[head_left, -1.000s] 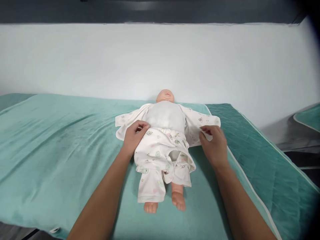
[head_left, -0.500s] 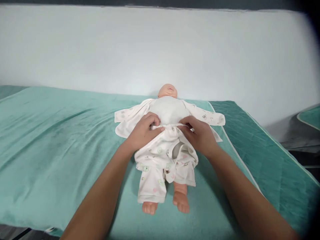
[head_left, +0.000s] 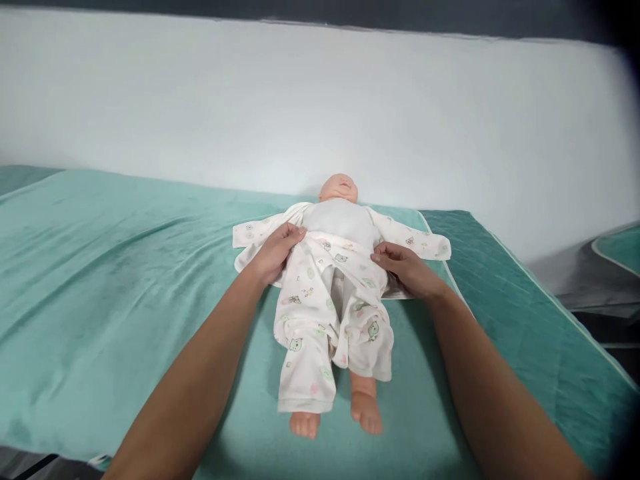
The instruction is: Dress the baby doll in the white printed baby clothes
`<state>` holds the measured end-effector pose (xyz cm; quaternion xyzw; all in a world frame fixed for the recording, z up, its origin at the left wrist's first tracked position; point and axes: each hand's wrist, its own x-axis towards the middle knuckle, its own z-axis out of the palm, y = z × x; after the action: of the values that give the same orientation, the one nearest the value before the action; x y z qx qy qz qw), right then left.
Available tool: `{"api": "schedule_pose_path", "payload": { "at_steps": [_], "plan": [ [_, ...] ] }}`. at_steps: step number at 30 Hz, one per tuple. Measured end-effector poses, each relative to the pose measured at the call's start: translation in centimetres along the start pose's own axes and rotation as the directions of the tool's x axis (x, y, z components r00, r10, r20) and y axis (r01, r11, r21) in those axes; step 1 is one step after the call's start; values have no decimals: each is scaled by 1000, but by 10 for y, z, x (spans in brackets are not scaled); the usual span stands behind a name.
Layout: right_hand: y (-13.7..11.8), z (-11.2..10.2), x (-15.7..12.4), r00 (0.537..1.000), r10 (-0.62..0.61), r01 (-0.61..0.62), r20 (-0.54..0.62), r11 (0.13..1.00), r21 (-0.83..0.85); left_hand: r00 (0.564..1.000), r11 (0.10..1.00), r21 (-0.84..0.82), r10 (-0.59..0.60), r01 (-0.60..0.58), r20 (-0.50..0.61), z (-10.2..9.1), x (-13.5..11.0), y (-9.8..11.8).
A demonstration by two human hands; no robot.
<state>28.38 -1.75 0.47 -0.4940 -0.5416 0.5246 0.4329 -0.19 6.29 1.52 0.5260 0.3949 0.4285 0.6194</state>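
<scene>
Doll [head_left: 340,219] lies supine; long axis runs head twd wall [head_left: 320,113], feet away. L hand [head_left: 277,252] & R hand [head_left: 404,267]: fingers clamped on pants [head_left: 307,287] waist, opp. sides of doll.

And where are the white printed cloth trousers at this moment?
In the head view, the white printed cloth trousers are near the centre, on the legs of the pinkish, cloth-bodied doll, their waistband between the person's left hand and right hand.

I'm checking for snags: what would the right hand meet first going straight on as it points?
Probably the pants, at the waist, where the fingers of the right hand seem to pinch them; depth unclear.
</scene>
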Motion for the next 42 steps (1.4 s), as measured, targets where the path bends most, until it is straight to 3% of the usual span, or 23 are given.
{"api": "schedule_pose_path", "payload": {
  "at_steps": [2, 5, 9, 13, 16, 18, 21, 26, 31, 36, 42],
  "plan": [
    [0, -5, -3, 996, -19, 17, 87, 1000, 15, 994, 995, 73, -70, 64, 79, -6, -5, 4],
    [0, -6, -6, 992, -17, 23, 125, 999, -49, 982, 981, 194, -64, 29, 176, -17, -12, 11],
    [6, 3, -3, 990, -85, 64, -110, 980, -188, 953, 969, 246, -59, -17, 298, -22, -15, 15],
    [8, 14, 2, 947, -140, 25, -289, 929, -368, 984, 946, 310, 45, -98, 174, -15, -14, 8],
    [7, 14, 4, 936, -141, -45, -322, 859, -509, 993, 938, 326, 105, -118, 56, -9, -12, 0],
    [7, 12, 4, 945, -141, -41, -296, 845, -533, 997, 950, 305, 70, -71, 14, -6, -11, -2],
    [10, 13, 3, 964, -128, 16, -235, 904, -426, 1000, 955, 295, -15, 14, 3, -5, -12, -1],
    [14, 23, 5, 971, -107, 106, -215, 994, -15, 988, 973, 189, -144, 130, 61, -2, -18, 1],
    [17, 22, 8, 976, -76, 117, -203, 974, 196, 991, 991, -92, -91, 100, 100, 0, -16, -5],
    [15, 17, 8, 985, -83, 123, -154, 954, 273, 983, 976, -178, -101, 128, 153, -6, -11, -6],
    [17, 17, 6, 986, -87, 124, -141, 953, 277, 979, 986, -123, -88, 111, 182, -6, -16, -5]
  ]
}}
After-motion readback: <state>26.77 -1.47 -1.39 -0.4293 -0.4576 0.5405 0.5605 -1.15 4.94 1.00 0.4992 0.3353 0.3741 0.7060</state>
